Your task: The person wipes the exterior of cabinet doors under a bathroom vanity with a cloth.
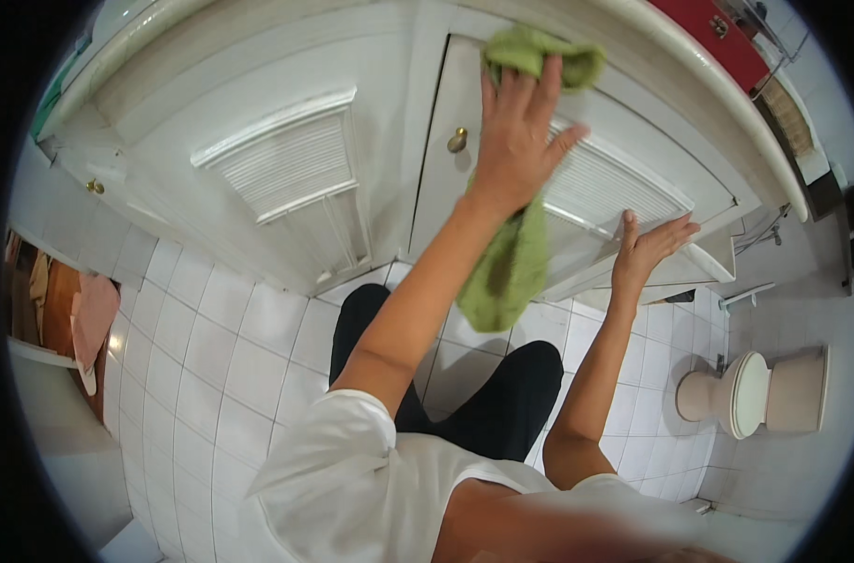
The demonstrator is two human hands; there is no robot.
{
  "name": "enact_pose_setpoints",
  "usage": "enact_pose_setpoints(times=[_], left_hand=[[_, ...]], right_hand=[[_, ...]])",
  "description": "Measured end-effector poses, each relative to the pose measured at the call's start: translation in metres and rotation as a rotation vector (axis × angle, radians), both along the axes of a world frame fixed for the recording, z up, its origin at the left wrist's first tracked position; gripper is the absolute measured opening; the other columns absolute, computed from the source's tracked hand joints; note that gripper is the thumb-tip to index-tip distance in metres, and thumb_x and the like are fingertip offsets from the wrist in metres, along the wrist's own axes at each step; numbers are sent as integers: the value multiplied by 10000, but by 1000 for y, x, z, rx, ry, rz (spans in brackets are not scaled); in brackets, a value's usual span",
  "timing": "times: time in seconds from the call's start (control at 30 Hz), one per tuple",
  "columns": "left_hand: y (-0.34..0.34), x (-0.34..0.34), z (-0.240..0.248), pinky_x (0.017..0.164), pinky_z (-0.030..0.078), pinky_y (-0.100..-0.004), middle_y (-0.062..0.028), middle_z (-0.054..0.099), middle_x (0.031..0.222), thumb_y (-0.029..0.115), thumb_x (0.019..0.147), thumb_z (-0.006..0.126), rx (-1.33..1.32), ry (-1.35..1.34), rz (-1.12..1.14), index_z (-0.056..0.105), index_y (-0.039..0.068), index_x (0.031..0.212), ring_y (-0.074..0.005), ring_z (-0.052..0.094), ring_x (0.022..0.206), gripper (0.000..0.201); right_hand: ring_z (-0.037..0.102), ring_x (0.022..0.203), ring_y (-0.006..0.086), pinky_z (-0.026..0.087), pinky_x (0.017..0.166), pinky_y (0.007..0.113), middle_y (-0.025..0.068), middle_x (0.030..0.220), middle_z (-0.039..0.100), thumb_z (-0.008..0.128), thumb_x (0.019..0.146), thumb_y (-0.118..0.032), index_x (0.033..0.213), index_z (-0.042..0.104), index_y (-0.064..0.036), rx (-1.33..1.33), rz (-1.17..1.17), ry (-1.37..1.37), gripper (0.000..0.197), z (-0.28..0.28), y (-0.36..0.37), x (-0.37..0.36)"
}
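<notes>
My left hand (518,141) presses a green cloth (544,58) against the upper part of a white cabinet door (436,159), just under the counter edge. Its fingers are stretched over the cloth, with the thumb out to the right. Part of the cloth drops behind my wrist and hangs below the forearm. A small brass knob (458,141) sits on the door to the left of this hand. My right hand (648,249) is open, fingers extended, at the lower right of the louvred panel (624,178); whether it touches the door I cannot tell.
A second louvred panel (291,159) is on the left. The pale counter edge (690,66) curves overhead. A toilet (751,394) stands at the right on the white tiled floor (244,324). A pink cloth (94,319) hangs by an opening at far left. A red box (713,38) is upper right.
</notes>
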State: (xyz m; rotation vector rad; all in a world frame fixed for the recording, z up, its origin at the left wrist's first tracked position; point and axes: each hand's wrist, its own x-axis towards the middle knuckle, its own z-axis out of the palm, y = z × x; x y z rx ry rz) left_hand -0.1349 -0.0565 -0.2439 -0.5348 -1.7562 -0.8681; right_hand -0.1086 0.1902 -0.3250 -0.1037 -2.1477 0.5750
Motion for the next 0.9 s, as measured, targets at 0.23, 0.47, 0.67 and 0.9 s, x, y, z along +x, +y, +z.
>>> enact_pose_setpoints(times=[0.23,0.47,0.67,0.9], left_hand=[[22,20,-101,1125,145,-562,-304,318,1440,315,958,517,117,-334,-7,222,-91,1445,-457,240,1368,699],[28,35,-65,1088,213,-482,-246,399,1421,274,956,522,153,-296,77,274,-79,1437,-417,313,1309,645],[22,20,-42,1039,293,-448,-151,528,1339,162,878,625,214,-178,99,467,1,1365,-367,381,1199,536],[9,12,-8,867,418,-409,-36,666,897,-96,730,601,265,-89,98,726,98,1029,-278,528,915,377]], right_hand=[[-105,1423,463,13,1142,569,298,1532,-117,577,859,-584,1497,-3,4,-2,-42,10,1044,2,6,5],[-102,1421,469,24,1141,575,273,1539,-142,599,865,-545,1509,-17,-43,-19,-48,-17,1022,1,5,2],[-109,1418,474,27,1135,589,270,1537,-154,609,861,-540,1509,-22,-45,-39,-33,-24,1031,5,3,3],[-113,1416,477,23,1130,598,288,1529,-155,579,857,-595,1505,-21,-32,-49,-15,-9,1047,4,3,5]])
